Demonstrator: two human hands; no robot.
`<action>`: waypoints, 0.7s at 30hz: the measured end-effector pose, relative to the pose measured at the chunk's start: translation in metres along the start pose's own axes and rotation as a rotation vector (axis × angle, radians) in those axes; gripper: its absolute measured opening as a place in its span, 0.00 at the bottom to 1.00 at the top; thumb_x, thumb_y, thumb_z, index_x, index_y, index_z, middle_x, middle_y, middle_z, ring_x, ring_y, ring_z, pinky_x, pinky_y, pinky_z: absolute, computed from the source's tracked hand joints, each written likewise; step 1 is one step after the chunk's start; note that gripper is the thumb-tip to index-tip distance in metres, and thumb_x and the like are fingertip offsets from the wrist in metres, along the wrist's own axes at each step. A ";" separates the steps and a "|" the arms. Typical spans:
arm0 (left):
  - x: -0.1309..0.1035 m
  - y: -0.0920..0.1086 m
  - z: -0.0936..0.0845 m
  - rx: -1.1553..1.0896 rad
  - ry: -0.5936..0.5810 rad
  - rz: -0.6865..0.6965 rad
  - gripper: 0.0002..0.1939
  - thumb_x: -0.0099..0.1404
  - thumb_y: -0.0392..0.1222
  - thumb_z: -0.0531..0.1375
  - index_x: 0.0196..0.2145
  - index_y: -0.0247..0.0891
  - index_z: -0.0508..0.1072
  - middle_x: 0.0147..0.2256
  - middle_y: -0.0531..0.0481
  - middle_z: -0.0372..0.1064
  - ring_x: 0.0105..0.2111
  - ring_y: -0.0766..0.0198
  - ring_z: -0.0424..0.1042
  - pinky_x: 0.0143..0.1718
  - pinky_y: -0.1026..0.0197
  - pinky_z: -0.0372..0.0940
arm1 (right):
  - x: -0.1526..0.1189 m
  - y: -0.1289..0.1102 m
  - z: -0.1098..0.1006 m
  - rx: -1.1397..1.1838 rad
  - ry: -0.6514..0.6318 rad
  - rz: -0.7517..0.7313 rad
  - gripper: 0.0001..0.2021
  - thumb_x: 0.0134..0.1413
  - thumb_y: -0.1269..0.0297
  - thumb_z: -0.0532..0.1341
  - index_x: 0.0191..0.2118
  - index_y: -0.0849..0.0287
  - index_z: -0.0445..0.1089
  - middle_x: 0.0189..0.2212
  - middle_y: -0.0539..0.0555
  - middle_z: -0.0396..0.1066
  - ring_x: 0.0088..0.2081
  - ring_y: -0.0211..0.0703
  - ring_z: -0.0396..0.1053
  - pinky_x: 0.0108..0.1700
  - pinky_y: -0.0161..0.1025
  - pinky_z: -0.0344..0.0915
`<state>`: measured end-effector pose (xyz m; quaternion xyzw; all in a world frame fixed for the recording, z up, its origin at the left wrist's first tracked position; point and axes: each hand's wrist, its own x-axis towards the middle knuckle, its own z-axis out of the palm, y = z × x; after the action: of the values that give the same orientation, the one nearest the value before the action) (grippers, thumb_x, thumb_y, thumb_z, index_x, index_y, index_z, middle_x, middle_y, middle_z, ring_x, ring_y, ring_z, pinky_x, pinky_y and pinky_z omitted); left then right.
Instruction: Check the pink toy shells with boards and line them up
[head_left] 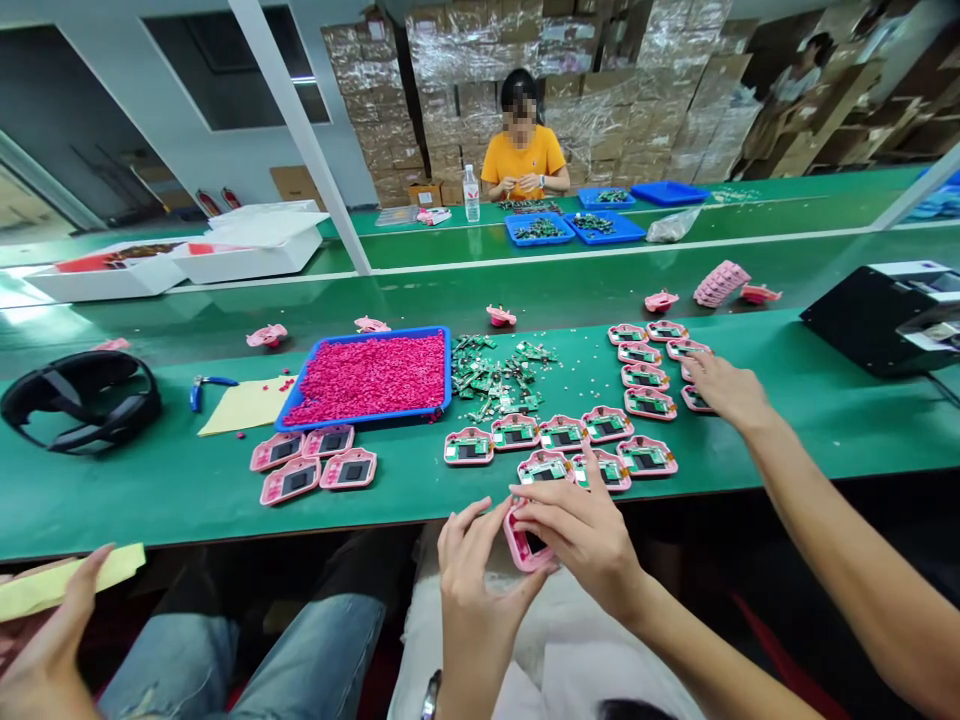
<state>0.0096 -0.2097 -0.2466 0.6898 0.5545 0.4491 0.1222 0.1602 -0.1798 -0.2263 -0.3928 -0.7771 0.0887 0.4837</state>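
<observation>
My left hand (480, 570) grips a pink plastic device casing (517, 550) by its side, above my lap at the table's front edge. My right hand (589, 530) closes on the casing from the other side, its fingers over the upper part and hiding much of the inside. A dark screen shows in the casing. Just beyond my hands lie several pink casings (566, 435) fitted with green circuit boards. To their left, several pink casings (349, 468) show dark screens and no green boards. Loose green circuit boards (495, 380) lie in a pile further back.
A blue tray (448, 375) holds small magenta parts. Left of it lie yellow paper (244, 405), pliers (206, 388) and a black headset (79, 405). A co-worker's hand (724, 385) touches casings at right; another person's hand (64, 620) holds yellow paper. A black machine (862, 320) stands right.
</observation>
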 end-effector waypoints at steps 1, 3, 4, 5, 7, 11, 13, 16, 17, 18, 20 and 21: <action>0.000 0.000 0.000 0.001 0.000 0.009 0.24 0.59 0.55 0.64 0.50 0.44 0.73 0.43 0.45 0.77 0.49 0.51 0.72 0.55 0.44 0.63 | 0.000 0.001 0.000 0.029 -0.001 0.023 0.08 0.62 0.73 0.59 0.39 0.52 0.74 0.42 0.51 0.79 0.40 0.40 0.77 0.69 0.62 0.39; 0.000 0.000 -0.002 -0.008 -0.010 0.022 0.25 0.59 0.56 0.64 0.50 0.44 0.73 0.43 0.45 0.77 0.49 0.51 0.73 0.57 0.44 0.62 | 0.000 0.004 0.002 0.120 -0.011 0.120 0.06 0.62 0.70 0.60 0.38 0.52 0.75 0.43 0.51 0.79 0.42 0.42 0.77 0.68 0.61 0.43; -0.001 0.000 -0.002 -0.013 -0.019 0.022 0.25 0.59 0.57 0.63 0.51 0.44 0.73 0.43 0.45 0.77 0.49 0.51 0.73 0.57 0.43 0.62 | 0.000 0.005 0.003 0.183 -0.023 0.188 0.05 0.62 0.68 0.61 0.38 0.52 0.75 0.43 0.51 0.79 0.42 0.43 0.77 0.68 0.60 0.45; -0.001 -0.001 -0.003 -0.017 -0.030 0.016 0.25 0.58 0.58 0.63 0.50 0.44 0.73 0.43 0.44 0.77 0.49 0.51 0.73 0.58 0.43 0.61 | 0.000 0.007 0.005 0.249 -0.042 0.260 0.04 0.61 0.66 0.62 0.38 0.52 0.75 0.43 0.52 0.79 0.41 0.43 0.77 0.67 0.59 0.47; -0.002 -0.003 -0.004 -0.028 -0.049 -0.003 0.26 0.58 0.60 0.63 0.50 0.44 0.73 0.43 0.44 0.77 0.49 0.50 0.73 0.57 0.42 0.62 | 0.000 0.010 0.008 0.356 -0.084 0.384 0.03 0.59 0.62 0.64 0.37 0.52 0.76 0.38 0.51 0.80 0.37 0.42 0.77 0.66 0.56 0.52; -0.005 -0.012 0.000 -0.037 -0.046 -0.033 0.26 0.58 0.60 0.63 0.49 0.45 0.75 0.44 0.43 0.76 0.49 0.50 0.73 0.56 0.42 0.64 | 0.000 0.016 0.015 0.405 -0.172 0.474 0.07 0.57 0.60 0.65 0.29 0.55 0.75 0.30 0.49 0.79 0.32 0.40 0.76 0.60 0.52 0.61; -0.007 -0.018 0.003 -0.053 -0.034 -0.088 0.25 0.58 0.59 0.63 0.49 0.45 0.76 0.44 0.43 0.76 0.49 0.50 0.73 0.55 0.43 0.65 | 0.006 0.023 0.018 0.396 -0.248 0.453 0.07 0.57 0.59 0.65 0.30 0.55 0.75 0.30 0.49 0.79 0.32 0.40 0.76 0.56 0.49 0.65; -0.011 -0.025 0.005 -0.138 -0.031 -0.258 0.30 0.54 0.63 0.64 0.50 0.45 0.76 0.46 0.43 0.75 0.49 0.50 0.73 0.53 0.45 0.68 | 0.027 0.044 0.018 0.349 -0.355 0.380 0.09 0.62 0.58 0.60 0.35 0.55 0.76 0.33 0.50 0.79 0.35 0.40 0.76 0.46 0.41 0.72; -0.012 -0.027 0.005 -0.161 -0.025 -0.310 0.32 0.53 0.64 0.64 0.51 0.45 0.75 0.47 0.43 0.74 0.49 0.51 0.73 0.53 0.46 0.68 | 0.036 0.054 0.017 0.288 -0.356 0.350 0.10 0.64 0.58 0.58 0.38 0.55 0.76 0.36 0.51 0.78 0.37 0.40 0.75 0.44 0.39 0.72; -0.014 -0.030 0.004 -0.174 -0.014 -0.349 0.33 0.52 0.65 0.64 0.51 0.45 0.76 0.48 0.44 0.74 0.49 0.51 0.73 0.53 0.47 0.68 | 0.046 0.064 0.016 0.212 -0.339 0.322 0.11 0.65 0.58 0.57 0.41 0.56 0.75 0.39 0.52 0.77 0.39 0.40 0.75 0.43 0.40 0.72; -0.017 -0.035 0.000 -0.175 0.022 -0.376 0.33 0.51 0.65 0.65 0.50 0.45 0.76 0.48 0.44 0.74 0.48 0.51 0.73 0.54 0.47 0.67 | 0.063 0.085 0.012 0.066 -0.283 0.275 0.12 0.65 0.59 0.57 0.48 0.58 0.71 0.46 0.55 0.73 0.43 0.42 0.73 0.46 0.44 0.72; -0.019 -0.037 -0.002 -0.170 0.041 -0.371 0.33 0.51 0.65 0.65 0.50 0.45 0.76 0.47 0.45 0.74 0.48 0.52 0.73 0.54 0.48 0.67 | 0.070 0.094 0.010 0.023 -0.264 0.261 0.13 0.65 0.59 0.58 0.51 0.58 0.69 0.49 0.56 0.71 0.45 0.44 0.72 0.47 0.46 0.72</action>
<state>-0.0164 -0.2138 -0.2793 0.5538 0.6347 0.4781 0.2490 0.1860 -0.0650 -0.2325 -0.4695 -0.7752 0.2103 0.3666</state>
